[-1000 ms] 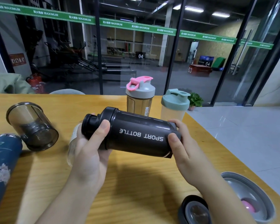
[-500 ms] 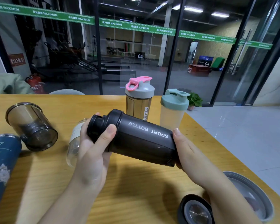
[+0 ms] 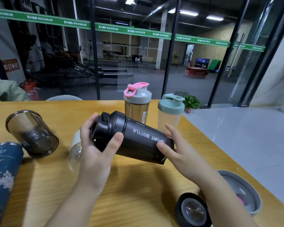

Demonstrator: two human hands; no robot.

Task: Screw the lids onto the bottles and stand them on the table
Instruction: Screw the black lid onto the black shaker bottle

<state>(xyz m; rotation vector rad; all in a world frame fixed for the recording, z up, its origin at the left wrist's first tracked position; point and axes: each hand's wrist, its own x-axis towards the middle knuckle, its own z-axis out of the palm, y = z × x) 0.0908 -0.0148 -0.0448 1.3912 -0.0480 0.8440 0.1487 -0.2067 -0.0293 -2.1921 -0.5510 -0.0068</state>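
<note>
A black bottle (image 3: 138, 141) marked SPORT BOTTLE hangs tilted above the wooden table (image 3: 121, 185), its black lid end up and to the left. My left hand (image 3: 95, 148) wraps around the lid end. My right hand (image 3: 175, 149) grips the bottle's base end. Behind it stand two capped bottles: a smoky one with a grey and pink lid (image 3: 137, 102) and a pale one with a green lid (image 3: 170, 112). A smoky lidless bottle (image 3: 31, 133) lies on its side at the left. A clear bottle (image 3: 75, 151) lies partly hidden behind my left hand.
A dark blue flowered bottle (image 3: 3, 174) lies at the left edge. A round black lid (image 3: 193, 210) and a grey lid with pink inside (image 3: 243, 192) lie open side up near the table's right front edge. A glass wall stands beyond the table.
The black bottle has tilted, lid end rising and the base dropping toward the right. My left hand has turned around the lid; my right hand shifted its grip on the base.
</note>
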